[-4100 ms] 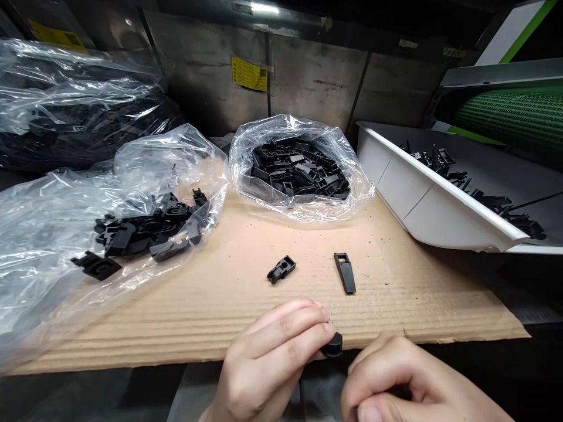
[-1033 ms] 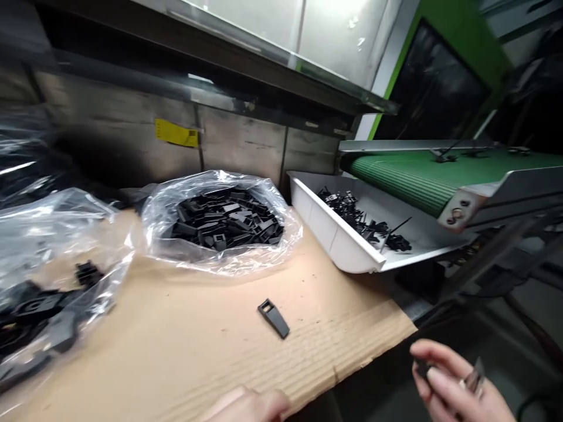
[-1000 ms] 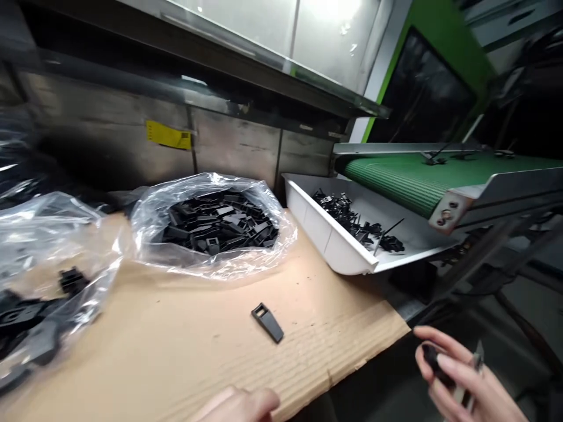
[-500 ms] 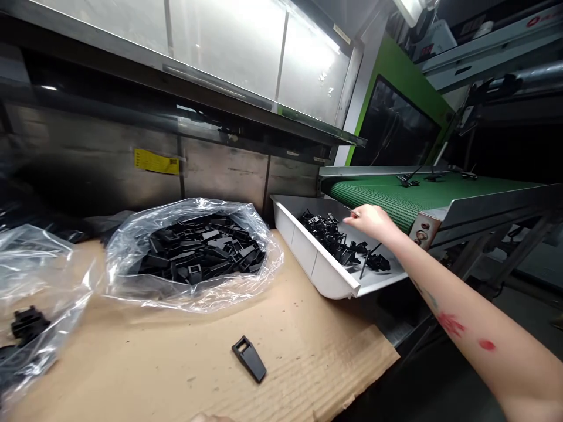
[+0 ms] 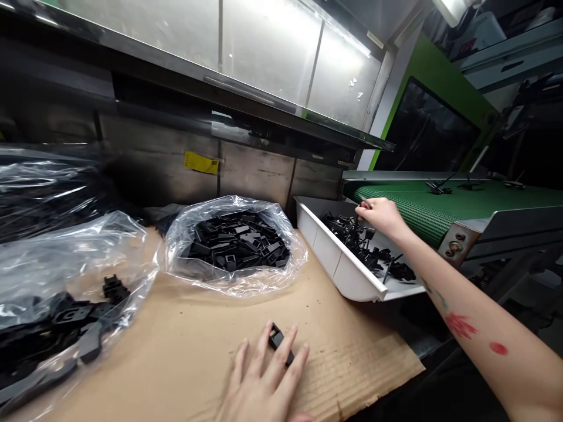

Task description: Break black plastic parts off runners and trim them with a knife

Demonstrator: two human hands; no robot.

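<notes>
My left hand (image 5: 264,384) lies flat on the cardboard sheet (image 5: 185,346) with its fingers spread, over a flat black plastic part (image 5: 277,339) that shows between two fingers. My right hand (image 5: 380,215) reaches far out over the white tray (image 5: 334,261), above the pile of black plastic parts (image 5: 373,249) in it. Its fingers are curled and pinch something small that I cannot make out. The right forearm bears red marks.
An open clear bag of black parts (image 5: 237,243) stands behind the cardboard's middle. Another clear bag with black parts (image 5: 57,310) lies at the left. A green conveyor belt (image 5: 448,202) with a few parts on it feeds the tray at the right. A metal wall stands behind.
My left hand has come up onto the cardboard and now covers the loose black part. My right hand stays reached out over the tray's parts. The view has swung slightly left.
</notes>
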